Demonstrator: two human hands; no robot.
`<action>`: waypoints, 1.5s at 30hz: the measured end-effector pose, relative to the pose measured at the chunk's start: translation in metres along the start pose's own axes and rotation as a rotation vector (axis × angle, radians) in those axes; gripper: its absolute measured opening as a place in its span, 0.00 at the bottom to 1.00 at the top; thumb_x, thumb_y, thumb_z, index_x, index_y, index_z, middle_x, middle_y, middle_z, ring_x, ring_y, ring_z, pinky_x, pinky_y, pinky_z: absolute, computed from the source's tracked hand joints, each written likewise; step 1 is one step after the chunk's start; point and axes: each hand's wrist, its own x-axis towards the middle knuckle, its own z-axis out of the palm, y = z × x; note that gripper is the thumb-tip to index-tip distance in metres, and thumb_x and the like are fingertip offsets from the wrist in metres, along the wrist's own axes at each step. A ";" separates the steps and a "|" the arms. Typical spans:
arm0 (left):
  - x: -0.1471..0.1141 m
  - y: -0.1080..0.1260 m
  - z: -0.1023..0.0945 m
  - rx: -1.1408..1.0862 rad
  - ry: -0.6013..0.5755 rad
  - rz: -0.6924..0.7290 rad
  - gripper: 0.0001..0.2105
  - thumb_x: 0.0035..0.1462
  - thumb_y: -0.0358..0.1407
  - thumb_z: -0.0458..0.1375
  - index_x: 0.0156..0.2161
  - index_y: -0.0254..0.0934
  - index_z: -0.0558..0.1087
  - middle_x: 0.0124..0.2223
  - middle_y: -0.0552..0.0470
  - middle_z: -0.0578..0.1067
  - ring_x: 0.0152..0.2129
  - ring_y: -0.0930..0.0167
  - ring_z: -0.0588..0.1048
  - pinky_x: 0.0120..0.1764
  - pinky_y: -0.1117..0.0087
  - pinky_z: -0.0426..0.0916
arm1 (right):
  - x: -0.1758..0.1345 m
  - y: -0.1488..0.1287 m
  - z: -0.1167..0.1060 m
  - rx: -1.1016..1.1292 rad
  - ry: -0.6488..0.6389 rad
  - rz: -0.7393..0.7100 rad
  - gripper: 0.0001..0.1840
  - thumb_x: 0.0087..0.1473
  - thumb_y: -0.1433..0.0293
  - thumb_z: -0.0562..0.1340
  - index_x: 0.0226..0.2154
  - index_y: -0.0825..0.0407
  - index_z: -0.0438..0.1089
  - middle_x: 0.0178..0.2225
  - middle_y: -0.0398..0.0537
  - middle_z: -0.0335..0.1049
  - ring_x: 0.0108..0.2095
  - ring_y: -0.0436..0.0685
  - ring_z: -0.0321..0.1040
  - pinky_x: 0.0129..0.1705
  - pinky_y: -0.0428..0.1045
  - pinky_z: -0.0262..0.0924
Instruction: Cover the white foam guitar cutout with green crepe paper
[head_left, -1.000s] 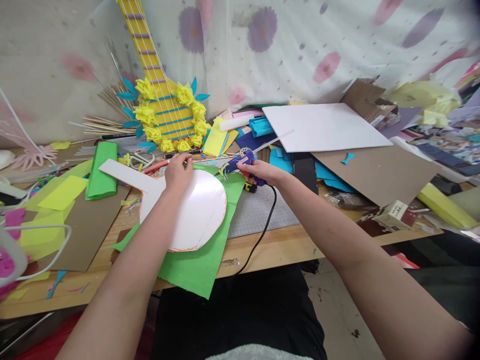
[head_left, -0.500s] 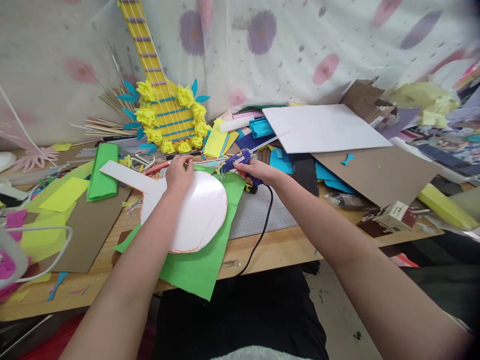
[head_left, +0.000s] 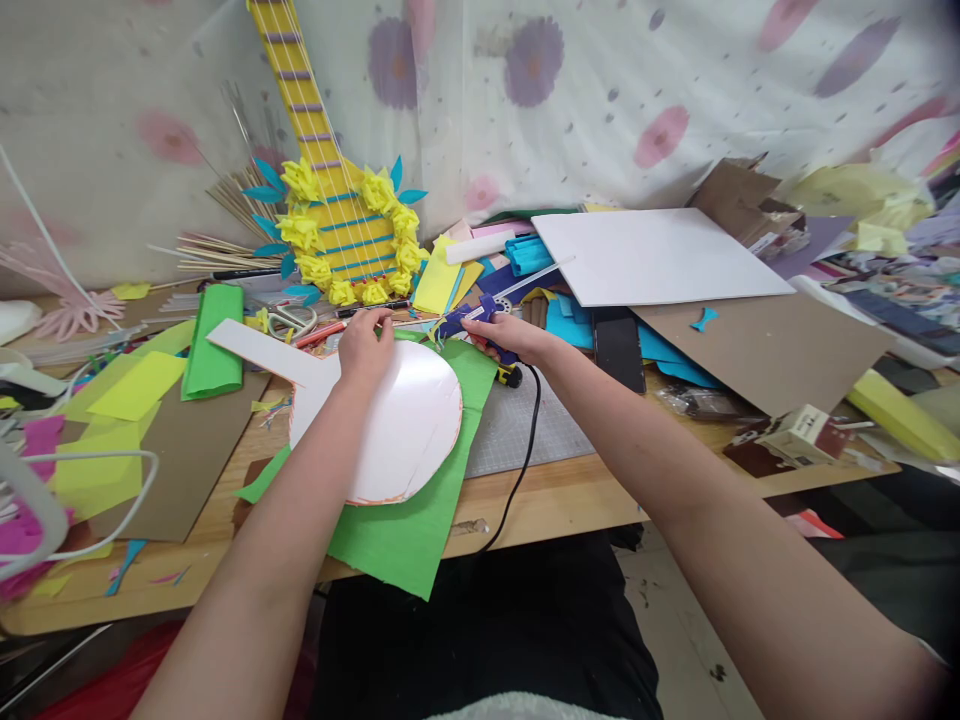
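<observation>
A white banjo-shaped board [head_left: 409,425] with a round body and a straight neck lies on green crepe paper [head_left: 420,535], which sticks out around its near and right sides. My left hand [head_left: 365,350] rests at the board's far edge, fingers bent together; whatever is between the fingertips is hidden. In my right hand [head_left: 504,335] is a blue hot glue gun [head_left: 466,318], gripped by its handle, with a clear glue stick jutting from its back. Its nozzle points left, over the far right edge of the round body. A black cord [head_left: 529,440] hangs from the gun.
Behind stands a yellow paper guitar [head_left: 349,235] ringed with yellow flowers. A white foam board [head_left: 660,258] and brown cardboard [head_left: 772,350] lie to the right, a grey cutting mat [head_left: 517,440] under the right wrist. A green paper roll [head_left: 216,340] and yellow sheets lie left.
The view has shifted slightly, so everything sits a little further right. The glue gun has come slightly left, nearer my left hand. Both hands keep their holds.
</observation>
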 end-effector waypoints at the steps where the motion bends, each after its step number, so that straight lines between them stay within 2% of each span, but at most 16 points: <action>1: 0.000 0.000 0.000 -0.002 0.001 0.000 0.11 0.54 0.33 0.51 0.38 0.39 0.74 0.41 0.47 0.76 0.43 0.65 0.72 0.49 0.63 0.65 | 0.000 0.000 -0.001 -0.006 -0.004 -0.003 0.27 0.48 0.49 0.64 0.18 0.53 0.59 0.15 0.38 0.56 0.15 0.42 0.51 0.14 0.41 0.49; 8: 0.000 0.001 0.000 0.004 -0.004 -0.008 0.11 0.55 0.33 0.51 0.39 0.37 0.75 0.41 0.46 0.75 0.42 0.65 0.72 0.49 0.63 0.64 | -0.010 0.006 -0.013 -0.002 -0.061 -0.003 0.25 0.52 0.51 0.62 0.18 0.53 0.59 0.16 0.39 0.56 0.15 0.42 0.50 0.15 0.41 0.47; 15: 0.000 0.000 -0.001 0.007 0.001 0.000 0.11 0.55 0.33 0.51 0.39 0.38 0.75 0.40 0.48 0.75 0.41 0.65 0.72 0.48 0.63 0.65 | -0.025 0.006 -0.017 0.032 -0.024 0.051 0.23 0.52 0.54 0.63 0.19 0.54 0.60 0.17 0.38 0.55 0.15 0.42 0.51 0.14 0.40 0.48; 23: 0.000 0.001 -0.001 0.012 -0.010 -0.008 0.11 0.55 0.33 0.51 0.40 0.38 0.75 0.41 0.47 0.75 0.40 0.65 0.72 0.47 0.63 0.65 | -0.031 0.013 -0.022 0.045 -0.022 0.064 0.25 0.52 0.53 0.63 0.18 0.54 0.59 0.17 0.38 0.54 0.15 0.42 0.51 0.14 0.40 0.47; 30: 0.000 0.003 -0.002 0.015 -0.018 -0.013 0.11 0.55 0.33 0.51 0.40 0.38 0.75 0.42 0.47 0.75 0.41 0.65 0.72 0.48 0.63 0.65 | -0.034 0.023 -0.028 0.056 -0.114 0.012 0.27 0.50 0.50 0.62 0.18 0.54 0.59 0.17 0.38 0.54 0.16 0.42 0.51 0.15 0.41 0.47; 40: 0.000 0.001 0.000 0.035 -0.007 -0.030 0.11 0.54 0.32 0.51 0.39 0.38 0.75 0.40 0.48 0.75 0.37 0.67 0.72 0.44 0.66 0.65 | -0.042 0.022 -0.033 0.022 -0.119 0.028 0.27 0.49 0.49 0.63 0.19 0.54 0.59 0.18 0.39 0.55 0.16 0.42 0.51 0.15 0.41 0.47; 45: 0.000 0.004 -0.002 0.055 -0.023 -0.035 0.12 0.55 0.32 0.51 0.41 0.37 0.75 0.42 0.48 0.75 0.39 0.66 0.72 0.43 0.67 0.65 | -0.042 0.023 -0.034 0.016 -0.112 0.039 0.26 0.50 0.49 0.63 0.18 0.54 0.59 0.18 0.39 0.55 0.16 0.42 0.51 0.15 0.41 0.47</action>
